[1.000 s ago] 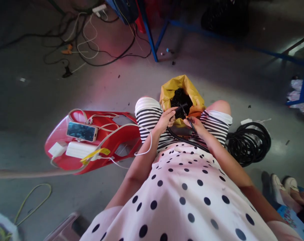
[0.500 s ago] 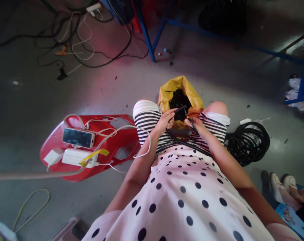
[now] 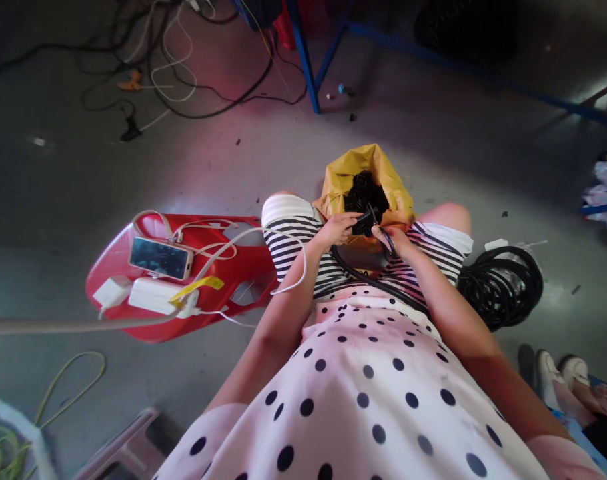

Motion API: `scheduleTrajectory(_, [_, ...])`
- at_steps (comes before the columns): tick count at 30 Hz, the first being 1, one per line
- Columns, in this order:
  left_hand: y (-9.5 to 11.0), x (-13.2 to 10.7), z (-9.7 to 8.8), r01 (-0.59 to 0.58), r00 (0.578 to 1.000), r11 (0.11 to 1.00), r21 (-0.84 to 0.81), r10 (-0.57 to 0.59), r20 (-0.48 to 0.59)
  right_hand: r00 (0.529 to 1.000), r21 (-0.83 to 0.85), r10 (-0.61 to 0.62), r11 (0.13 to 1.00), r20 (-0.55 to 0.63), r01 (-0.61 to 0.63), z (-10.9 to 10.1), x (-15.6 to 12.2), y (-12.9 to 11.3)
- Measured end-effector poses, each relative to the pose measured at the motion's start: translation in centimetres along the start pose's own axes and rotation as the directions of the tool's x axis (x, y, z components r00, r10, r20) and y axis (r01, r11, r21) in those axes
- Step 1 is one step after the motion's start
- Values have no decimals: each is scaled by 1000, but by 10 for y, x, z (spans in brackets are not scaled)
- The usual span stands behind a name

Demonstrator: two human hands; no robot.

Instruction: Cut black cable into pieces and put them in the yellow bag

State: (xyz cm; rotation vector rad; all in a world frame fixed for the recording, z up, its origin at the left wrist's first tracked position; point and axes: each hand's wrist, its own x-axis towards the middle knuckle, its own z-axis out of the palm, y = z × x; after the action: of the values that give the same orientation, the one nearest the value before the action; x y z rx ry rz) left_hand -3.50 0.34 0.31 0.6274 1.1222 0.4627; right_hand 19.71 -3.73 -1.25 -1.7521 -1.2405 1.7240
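Observation:
Above the open mouth of a yellow bag [image 3: 398, 191], both hands work close together. My left hand [image 3: 337, 230] is closed on the end of a black cable [image 3: 356, 272], which loops back across the lap towards the right. My right hand [image 3: 396, 239] grips a pair of scissors [image 3: 389, 248] with dark handles. Their blades point away from me, close to the cable end; whether they touch it I cannot tell. Inside the bag lies a heap of small black pieces [image 3: 363, 190], partly hidden by the hands.
A coil of black cable [image 3: 516, 287] lies on the floor at the right. Left of me, a red stool [image 3: 218, 267] on its side carries a phone [image 3: 159, 258] and a white power bank [image 3: 153, 297]. Beyond stands a blue metal frame [image 3: 308, 67]. Another person's shoes [image 3: 573, 370] show at lower right.
The scissors have turned in my right hand, and their blades now point more straight ahead. My left hand stays on the cable. The whole view has shifted a little.

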Motion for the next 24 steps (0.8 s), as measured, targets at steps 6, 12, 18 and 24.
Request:
scheduleTrajectory(6, [-6,16,-10,17,999,1000,-23,-18,-26,993,-45,107,993,-44,-109,5,2,9])
scheduleTrajectory(12, [-3,17,0,40,995,999,-7,-40,-88,994,-52,93,994,-48,-96,5,4,16])
scheduleTrajectory(18, [0,24,5,102,987,995,-24,-104,-122,996,-75,80,994,-41,-83,6,8,18])
scheduleTrajectory(24, [-6,30,4,124,984,992,-20,-126,-127,997,-99,73,992,-36,-76,5,9,19])
